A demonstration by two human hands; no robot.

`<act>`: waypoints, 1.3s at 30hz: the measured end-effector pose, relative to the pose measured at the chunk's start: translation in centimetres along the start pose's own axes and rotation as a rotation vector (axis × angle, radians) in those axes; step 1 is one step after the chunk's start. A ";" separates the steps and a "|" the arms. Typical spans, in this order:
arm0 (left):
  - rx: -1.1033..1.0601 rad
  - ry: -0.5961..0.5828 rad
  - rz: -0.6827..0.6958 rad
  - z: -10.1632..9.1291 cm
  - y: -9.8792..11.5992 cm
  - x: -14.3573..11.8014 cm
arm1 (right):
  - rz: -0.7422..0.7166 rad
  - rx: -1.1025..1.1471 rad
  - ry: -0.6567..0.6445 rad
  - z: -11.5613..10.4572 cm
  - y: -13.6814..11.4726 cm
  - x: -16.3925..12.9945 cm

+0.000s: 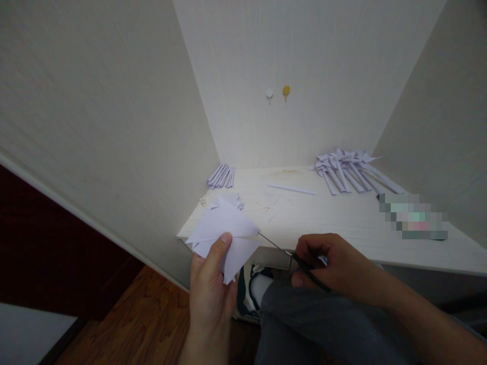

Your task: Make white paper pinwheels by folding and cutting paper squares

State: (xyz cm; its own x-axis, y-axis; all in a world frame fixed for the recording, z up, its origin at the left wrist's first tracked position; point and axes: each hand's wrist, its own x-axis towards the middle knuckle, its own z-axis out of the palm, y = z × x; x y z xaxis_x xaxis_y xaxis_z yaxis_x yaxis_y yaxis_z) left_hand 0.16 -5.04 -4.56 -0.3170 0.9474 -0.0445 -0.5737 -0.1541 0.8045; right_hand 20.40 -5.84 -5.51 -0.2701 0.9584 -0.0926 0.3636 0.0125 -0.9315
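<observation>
My left hand (pixel 211 289) holds a folded white sheet of paper (pixel 228 230) up in front of the desk's near-left corner, thumb pressed on its face. My right hand (pixel 331 263) grips a pair of dark-handled scissors (pixel 297 258), whose thin blades reach left to the paper's right edge and touch it. Both hands hover just below and in front of the white desk (pixel 342 223).
On the desk lie a bundle of folded white paper strips (pixel 221 176) at the back left, a larger pile of folded strips (pixel 352 170) at the back right, a single strip (pixel 291 189) in the middle and a blurred-out object (pixel 414 217). Two small hooks (pixel 277 93) hang on the back wall.
</observation>
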 end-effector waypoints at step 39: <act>0.369 -0.602 -0.236 -0.5 -2.4 4.1 | -0.177 0.394 0.619 -0.7 1.8 1.4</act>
State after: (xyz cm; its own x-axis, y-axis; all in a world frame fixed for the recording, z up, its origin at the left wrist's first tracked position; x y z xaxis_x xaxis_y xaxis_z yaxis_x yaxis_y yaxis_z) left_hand -0.16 -0.98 -6.96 0.3128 0.9498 0.0062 -0.2508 0.0763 0.9650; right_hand 21.33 -4.29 -7.03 0.2979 0.9381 0.1767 -0.0162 0.1900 -0.9816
